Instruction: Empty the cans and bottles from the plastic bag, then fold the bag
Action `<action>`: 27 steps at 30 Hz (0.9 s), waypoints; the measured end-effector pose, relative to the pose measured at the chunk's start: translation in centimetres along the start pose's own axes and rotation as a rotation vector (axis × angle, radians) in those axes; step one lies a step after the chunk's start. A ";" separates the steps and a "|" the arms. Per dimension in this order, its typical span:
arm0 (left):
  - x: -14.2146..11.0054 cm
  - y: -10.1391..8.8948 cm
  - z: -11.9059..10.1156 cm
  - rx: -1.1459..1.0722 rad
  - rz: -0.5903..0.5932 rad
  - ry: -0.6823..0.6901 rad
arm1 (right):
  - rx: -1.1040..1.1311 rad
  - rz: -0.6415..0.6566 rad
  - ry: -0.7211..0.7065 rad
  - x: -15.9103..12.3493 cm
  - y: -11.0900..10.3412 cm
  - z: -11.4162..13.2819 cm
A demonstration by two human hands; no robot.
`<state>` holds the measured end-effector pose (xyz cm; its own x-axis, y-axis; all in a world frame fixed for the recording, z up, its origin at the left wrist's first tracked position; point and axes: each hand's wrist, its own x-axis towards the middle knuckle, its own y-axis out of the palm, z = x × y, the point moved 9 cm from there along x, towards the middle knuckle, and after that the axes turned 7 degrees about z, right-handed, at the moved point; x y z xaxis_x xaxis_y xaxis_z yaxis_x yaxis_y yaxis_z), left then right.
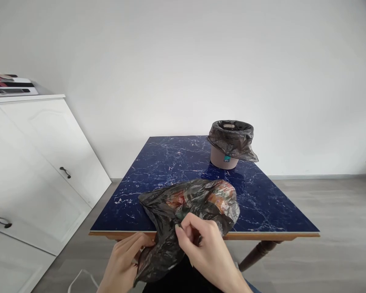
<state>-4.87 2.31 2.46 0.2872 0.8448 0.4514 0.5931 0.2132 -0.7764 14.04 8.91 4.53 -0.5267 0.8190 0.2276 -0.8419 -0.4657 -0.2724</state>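
A filled black plastic garbage bag (198,199) lies at the front edge of the blue table, its loose neck hanging over toward me. Through the thin film, red and orange contents show, but I cannot make out what they are. My left hand (125,256) grips the bag's edge at the lower left, fingers curled around the film. Just right of it, my right hand (201,240) pinches the bag's neck between thumb and forefinger. Part of the opening is folded and hidden between the hands.
Toward the back right of the blue marbled table (171,156) stands a light bin (222,158) with a black liner folded over its rim. A white cabinet (39,154) with dark handles is at left, a white device (12,87) on its top. Behind is a pale wall.
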 end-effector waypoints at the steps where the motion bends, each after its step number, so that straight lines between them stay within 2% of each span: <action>1: -0.2 0.2 0.6 0.006 0.037 -0.058 | 0.045 -0.020 -0.012 -0.2 -0.4 0.1; 5: -2.6 0.5 3.4 -0.015 0.274 -0.419 | 0.189 -0.067 -0.036 -0.9 -0.8 -0.6; 6: -3.3 0.3 3.6 -0.063 0.334 -0.460 | 0.207 -0.086 -0.053 -1.2 -0.9 -0.8; 8: -3.7 -0.9 3.0 -0.198 0.374 -0.426 | 0.228 -0.126 -0.097 -1.7 -1.0 -0.9; 9: -3.5 -1.6 2.5 -0.280 0.355 -0.380 | 0.235 -0.146 -0.115 -2.1 -1.0 -0.9; 11: -2.3 -3.5 2.3 -0.425 0.224 -0.315 | 0.240 -0.180 -0.125 -2.7 -1.0 -0.8; 13: -1.0 -4.4 2.6 -0.503 0.106 -0.281 | 0.222 -0.208 -0.118 -3.2 -1.0 -0.4; 15: 0.2 -3.5 2.5 -0.512 0.130 -0.251 | 0.182 -0.245 -0.124 -3.6 -1.3 0.3; 18: 1.0 -0.8 1.7 -0.443 0.281 -0.235 | 0.119 -0.283 -0.170 -3.9 -1.5 1.3; 23: 1.9 3.3 -0.2 -0.349 0.487 -0.287 | 0.059 -0.285 -0.360 -4.1 -0.6 2.6; 25: 2.5 4.1 -0.2 -0.271 0.464 -0.303 | 0.032 -0.269 -0.389 -4.3 -0.2 2.8; 27: 2.9 4.5 0.6 -0.201 0.383 -0.326 | 0.003 -0.213 -0.356 -4.3 0.1 2.7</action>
<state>-1.83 5.96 0.01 0.2820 0.9589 -0.0320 0.6328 -0.2109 -0.7450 15.86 4.43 6.07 -0.3482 0.7304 0.5876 -0.9364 -0.3002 -0.1818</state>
